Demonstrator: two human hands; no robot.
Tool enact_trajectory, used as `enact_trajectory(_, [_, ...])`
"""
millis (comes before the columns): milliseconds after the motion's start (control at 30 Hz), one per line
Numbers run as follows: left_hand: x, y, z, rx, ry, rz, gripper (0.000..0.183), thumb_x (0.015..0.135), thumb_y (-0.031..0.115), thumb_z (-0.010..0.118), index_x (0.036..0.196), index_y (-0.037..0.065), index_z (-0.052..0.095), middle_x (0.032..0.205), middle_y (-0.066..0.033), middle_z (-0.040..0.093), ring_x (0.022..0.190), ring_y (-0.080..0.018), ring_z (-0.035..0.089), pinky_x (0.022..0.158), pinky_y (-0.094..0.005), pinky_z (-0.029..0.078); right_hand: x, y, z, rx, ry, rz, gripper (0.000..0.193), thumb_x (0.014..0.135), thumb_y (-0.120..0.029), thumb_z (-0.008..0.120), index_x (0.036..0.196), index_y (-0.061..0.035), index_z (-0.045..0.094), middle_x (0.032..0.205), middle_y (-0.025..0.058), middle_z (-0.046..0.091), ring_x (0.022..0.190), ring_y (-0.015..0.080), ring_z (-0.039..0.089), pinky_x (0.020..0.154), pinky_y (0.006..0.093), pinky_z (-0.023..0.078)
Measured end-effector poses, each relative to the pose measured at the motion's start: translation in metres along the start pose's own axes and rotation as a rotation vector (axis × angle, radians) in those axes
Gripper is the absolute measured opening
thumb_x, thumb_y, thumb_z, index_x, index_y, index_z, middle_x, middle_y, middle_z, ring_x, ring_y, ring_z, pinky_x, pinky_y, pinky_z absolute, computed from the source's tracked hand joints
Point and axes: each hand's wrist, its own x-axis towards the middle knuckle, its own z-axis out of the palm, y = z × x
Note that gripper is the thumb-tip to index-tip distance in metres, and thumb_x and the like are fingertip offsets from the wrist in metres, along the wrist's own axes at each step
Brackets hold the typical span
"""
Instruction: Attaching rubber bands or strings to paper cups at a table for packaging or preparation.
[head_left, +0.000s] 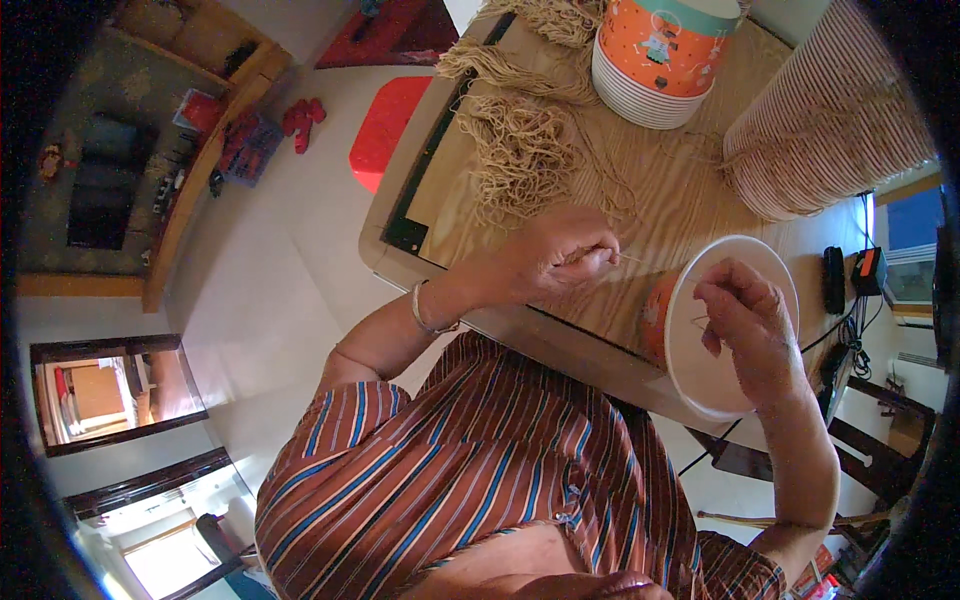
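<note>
My left hand [572,252], with a bracelet at its wrist, is closed over the table's near side. A thin strand of string [634,261] sticks out from its pinched fingertips toward the right. My right hand [745,310] is in front of the open mouth of a paper bucket [768,262]. Its thumb and fingers are pinched together, and a short bit of string seems to show below them. The bucket lies tilted at the near table edge, white inside and orange outside. Loose tan string [520,150] is heaped beyond my left hand.
An orange and green patterned stack of paper buckets [655,60] stands at the far side. A long stack of white buckets [825,130] with string across it leans at the right. Black adapters and cables [850,290] are beside the table [450,225]. A red stool [388,130] stands left.
</note>
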Motion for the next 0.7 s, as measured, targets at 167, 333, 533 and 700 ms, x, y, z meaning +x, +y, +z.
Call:
enact_trajectory(167, [-0.002,0.002,-0.002,-0.027,-0.003,-0.032,0.008,0.088,0.006,0.054,0.092,0.005,0.060,0.085,-0.0077,0.060,0.084,-0.0234,0.059,0.077,-0.0348,0.046,-0.005,-0.003,-0.004,-0.065,0.025,-0.004,0.007,0.088,-0.014,0.059,0.087,-0.0065,0.058,0.077,-0.0031,0.054,0.058,0.0043,0.046,0.050,0.0218,0.041])
enact_trajectory(333, [-0.002,0.006,0.000,-0.031,0.021,-0.077,0.008,0.087,0.007,0.055,0.092,0.005,0.062,0.085,-0.0081,0.061,0.081,-0.0231,0.061,0.075,-0.0340,0.048,-0.006,0.008,-0.005,-0.007,0.056,-0.025,0.009,0.089,-0.014,0.060,0.085,-0.0060,0.060,0.074,-0.0006,0.055,0.057,0.0066,0.048,0.045,0.0222,0.041])
enact_trajectory(533, [-0.007,0.003,-0.002,-0.103,0.099,-0.194,0.009,0.086,0.008,0.057,0.092,0.003,0.062,0.081,-0.0094,0.063,0.073,-0.0248,0.062,0.072,-0.0331,0.051,-0.012,-0.004,0.004,-0.114,0.087,0.121,0.008,0.087,-0.013,0.061,0.082,-0.0067,0.061,0.064,-0.0050,0.049,0.047,0.0025,0.038,0.039,0.0191,0.032])
enact_trajectory(700, [-0.010,-0.008,-0.007,0.417,0.236,-0.161,0.019,0.084,0.007,0.058,0.103,0.006,0.063,0.102,-0.0115,0.060,0.087,-0.0236,0.062,0.072,-0.0328,0.052,-0.009,-0.005,0.005,-0.154,0.129,0.109,0.005,0.085,-0.011,0.064,0.082,-0.0077,0.063,0.061,-0.0065,0.046,0.045,0.0008,0.034,0.038,0.0179,0.026])
